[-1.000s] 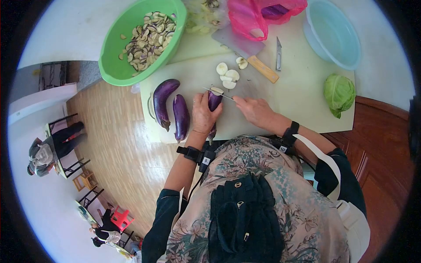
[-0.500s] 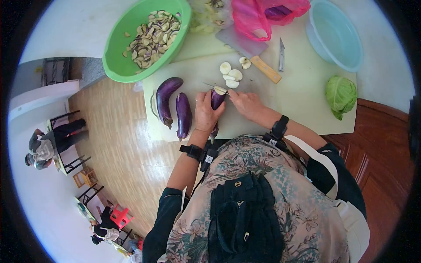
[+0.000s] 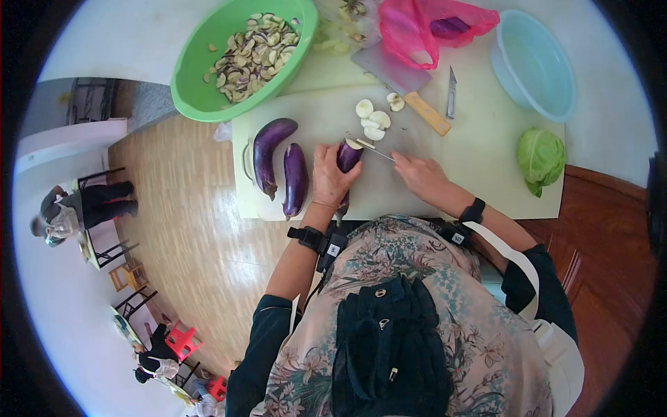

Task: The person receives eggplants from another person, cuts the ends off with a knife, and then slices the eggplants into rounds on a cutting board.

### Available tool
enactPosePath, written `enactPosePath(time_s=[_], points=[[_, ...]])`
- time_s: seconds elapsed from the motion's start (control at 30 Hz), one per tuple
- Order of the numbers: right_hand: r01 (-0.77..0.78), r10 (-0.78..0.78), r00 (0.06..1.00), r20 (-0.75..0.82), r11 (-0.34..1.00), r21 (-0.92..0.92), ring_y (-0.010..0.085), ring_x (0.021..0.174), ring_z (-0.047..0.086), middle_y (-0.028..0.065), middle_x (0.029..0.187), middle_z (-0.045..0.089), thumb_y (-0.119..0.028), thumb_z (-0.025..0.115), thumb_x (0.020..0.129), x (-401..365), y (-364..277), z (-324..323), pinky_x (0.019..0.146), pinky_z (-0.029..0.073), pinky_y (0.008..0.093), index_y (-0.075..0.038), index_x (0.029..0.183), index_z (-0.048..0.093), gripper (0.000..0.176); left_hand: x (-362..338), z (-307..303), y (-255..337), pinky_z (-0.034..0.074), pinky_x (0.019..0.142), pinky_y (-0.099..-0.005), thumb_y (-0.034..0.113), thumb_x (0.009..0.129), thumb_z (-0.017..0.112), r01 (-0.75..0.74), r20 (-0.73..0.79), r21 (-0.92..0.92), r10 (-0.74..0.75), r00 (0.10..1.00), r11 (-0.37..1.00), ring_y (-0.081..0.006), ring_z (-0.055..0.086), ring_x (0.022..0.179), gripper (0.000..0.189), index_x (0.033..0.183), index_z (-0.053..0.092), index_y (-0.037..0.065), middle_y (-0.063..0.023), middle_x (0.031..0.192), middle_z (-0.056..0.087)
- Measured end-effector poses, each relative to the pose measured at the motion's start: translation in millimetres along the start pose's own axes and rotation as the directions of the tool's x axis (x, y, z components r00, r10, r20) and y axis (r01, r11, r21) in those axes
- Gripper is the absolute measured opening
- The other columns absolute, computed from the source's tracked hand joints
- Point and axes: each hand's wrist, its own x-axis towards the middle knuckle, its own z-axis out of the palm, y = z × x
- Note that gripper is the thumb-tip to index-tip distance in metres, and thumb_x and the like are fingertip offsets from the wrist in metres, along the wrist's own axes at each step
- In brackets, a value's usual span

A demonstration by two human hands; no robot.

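Observation:
My left hand (image 3: 332,175) is closed around a purple eggplant (image 3: 349,156), holding it down on the white cutting board (image 3: 319,115). The far end of this eggplant is cut, showing pale flesh. In my right hand (image 3: 422,175) is a thin-bladed knife (image 3: 381,152); its handle is hidden by the fingers. The blade points left, its tip at the cut end, where a pale slice lies against it. Left of my left hand lie two whole eggplants, a curved one (image 3: 267,158) and a straighter one (image 3: 295,182). Several round pale slices (image 3: 376,124) rest beyond the cut end.
A green basin (image 3: 187,87) holds many eggplant slices. A cleaver (image 3: 426,114), a small slim knife (image 3: 451,96), a pink plastic bag (image 3: 403,35), a light blue basin (image 3: 500,62) and a cabbage (image 3: 540,161) lie beyond and to the right. People are at tables far left.
My right hand has moved right, drawing the knife back; its blade reached past the eggplant's left side before. My left hand keeps its hold. The whole view has shifted slightly.

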Motion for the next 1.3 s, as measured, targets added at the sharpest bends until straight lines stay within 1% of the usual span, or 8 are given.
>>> enactPosePath(time_s=[0.13,0.23,0.43,0.5,0.6,0.9,1.1,1.3], points=[[-0.083,0.079,0.995,0.06,0.994,0.067,0.0368,0.071,0.06,0.0183,0.081,0.062,-0.02,0.05,0.089,-5.1,5.9,-11.0,0.06,0.049,0.0455,-0.006,0.11,0.053,0.025,-0.4,0.7,1.6,0.048,0.074,-0.0431,0.025,0.064,0.074,0.035,0.02,-0.009,-0.035,0.999,0.999,-0.0358,0.054,0.087,0.048,0.1,0.057,-0.002,-0.0172,0.095,0.05],[-0.146,0.15,0.988,-0.022,0.979,0.144,0.037,0.071,0.06,0.0191,0.081,0.062,-0.019,0.051,0.089,-5.0,1.7,-15.3,0.061,0.049,0.0447,-0.006,0.109,0.055,0.025,-1.3,-1.1,4.2,0.047,0.078,-0.0409,0.02,0.063,0.076,0.073,0.027,-0.032,-0.072,0.997,0.997,-0.0343,0.054,0.088,0.047,0.099,0.058,-0.003,-0.0179,0.095,0.052],[0.089,-0.057,0.979,-0.194,0.983,0.163,0.0353,0.069,0.062,0.0176,0.076,0.062,-0.021,0.051,0.089,2.1,-12.6,-9.5,0.058,0.049,0.0458,-0.005,0.107,0.052,0.024,-0.1,-0.5,4.5,0.047,0.078,-0.0409,0.02,0.063,0.076,0.05,0.012,-0.022,-0.05,0.999,0.999,-0.0348,0.054,0.088,0.047,0.1,0.058,-0.003,-0.0178,0.095,0.052],[0.078,-0.059,0.988,-0.141,0.989,0.128,0.0338,0.068,0.062,0.0156,0.078,0.063,-0.019,0.054,0.087,4.0,-15.2,-12.4,0.059,0.05,0.0422,-0.006,0.109,0.055,0.025,-0.3,0.5,2.9,0.047,0.076,-0.0434,0.024,0.063,0.075,0.025,0.0,-0.007,-0.025,1.0,1.0,-0.0363,0.053,0.088,0.047,0.097,0.056,-0.002,-0.0184,0.095,0.051],[0.098,-0.089,0.986,-0.14,0.994,0.057,0.0336,0.065,0.061,0.0148,0.076,0.062,-0.019,0.055,0.087,2.8,-15.2,-10.2,0.056,0.051,0.0417,-0.007,0.11,0.053,0.026,0.6,0.2,3.6,0.047,0.077,-0.0411,0.019,0.063,0.076,0.009,0.007,-0.003,-0.009,1.0,1.0,-0.0349,0.053,0.087,0.046,0.099,0.057,-0.003,-0.0178,0.093,0.052],[0.09,-0.095,0.993,-0.076,0.994,-0.069,0.0315,0.059,0.061,0.0145,0.071,0.06,-0.019,0.055,0.087,1.4,-18.5,-11.0,0.05,0.05,0.0396,-0.005,0.11,0.052,0.027,0.5,1.0,4.6,0.047,0.073,-0.0408,0.02,0.062,0.076,0.018,-0.005,0.008,-0.017,1.0,1.0,-0.0353,0.054,0.083,0.043,0.094,0.057,-0.002,-0.0176,0.09,0.052],[0.118,-0.118,0.991,-0.056,0.993,0.006,0.0349,0.062,0.063,0.0167,0.073,0.061,-0.02,0.046,0.092,4.5,-21.7,-13.1,0.053,0.051,0.0442,-0.003,0.105,0.044,0.022,1.3,0.2,5.6,0.048,0.073,-0.0405,0.02,0.063,0.076,0.025,0.011,0.025,-0.026,1.0,0.999,-0.0348,0.055,0.082,0.044,0.093,0.056,-0.004,-0.0177,0.091,0.052],[0.065,-0.064,0.998,-0.008,0.998,0.013,0.0367,0.066,0.062,0.0181,0.075,0.062,-0.019,0.043,0.093,9.8,-28.5,-14.6,0.056,0.05,0.0462,-0.003,0.106,0.042,0.021,1.8,0.1,6.2,0.048,0.073,-0.0408,0.021,0.063,0.077,0.034,0.015,0.033,-0.034,0.999,0.999,-0.035,0.055,0.083,0.045,0.093,0.056,-0.005,-0.0178,0.091,0.051]])
